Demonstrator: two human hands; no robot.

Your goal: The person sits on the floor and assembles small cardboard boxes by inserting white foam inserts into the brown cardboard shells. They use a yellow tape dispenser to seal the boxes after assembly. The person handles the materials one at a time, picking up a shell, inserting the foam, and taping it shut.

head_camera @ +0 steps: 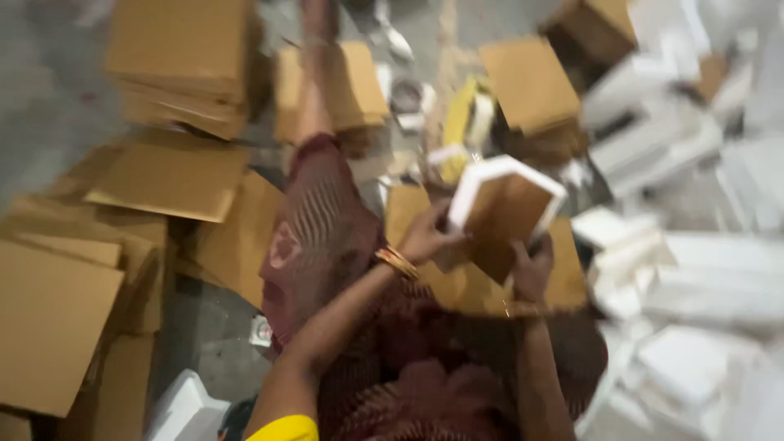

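The picture is motion-blurred. Both of my hands hold one brown cardboard piece with a white foam edge [505, 211], lifted above my lap. My left hand [425, 237], with gold bangles on the wrist, grips its left side. My right hand [531, 269] grips its lower right corner. My legs in dark red patterned cloth [327, 220] stretch out below, and one bare leg reaches toward the top of the view.
Flat brown cardboard sheets [171, 175] lie in stacks on the grey floor at the left and top. White foam blocks [702, 278] are piled at the right. More cardboard pieces [531, 82] and a yellow item [459, 114] sit ahead.
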